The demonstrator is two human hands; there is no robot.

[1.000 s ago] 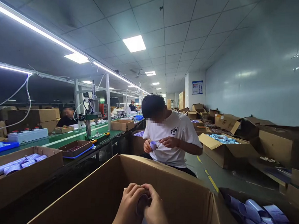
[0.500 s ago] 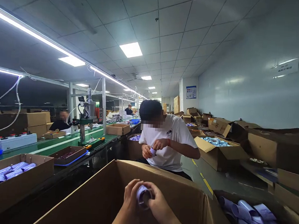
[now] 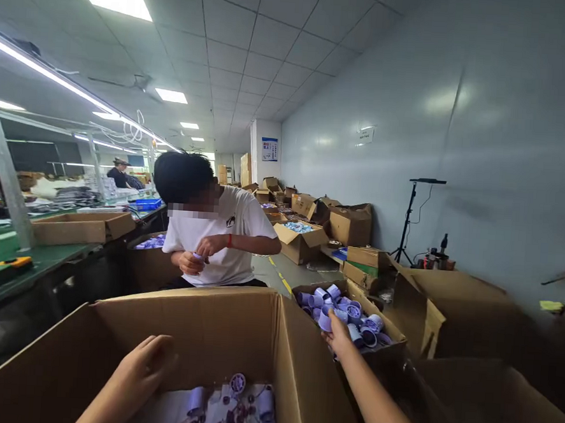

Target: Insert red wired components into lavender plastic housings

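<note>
My right hand (image 3: pixel 336 337) reaches over the side of the carton on the right, its fingers on a light-purple plastic cylinder (image 3: pixel 325 319) at the pile's near edge. Around it lie several similar hollow cylinders (image 3: pixel 353 313). Above the inside of the large cardboard box (image 3: pixel 180 314) in front of me is my left hand (image 3: pixel 144 368). Its fingers are loosely bent and somewhat blurred, with nothing visible in them. On the bottom of that box lie a few purple cylinders (image 3: pixel 196 400) and small dark-red parts with wires (image 3: pixel 232 412).
Across the box sits a co-worker (image 3: pixel 224 233) in a white shirt, handling a purple piece. A green workbench (image 3: pixel 50 255) with a shallow carton (image 3: pixel 83 226) runs along the left. More cardboard boxes (image 3: pixel 304 238) and a tripod stand (image 3: pixel 410 219) are by the right wall.
My view has turned right. The cylinder both hands held is no longer in them. My hands have parted: the right moved to the right-hand carton, the left stays over the large box.
</note>
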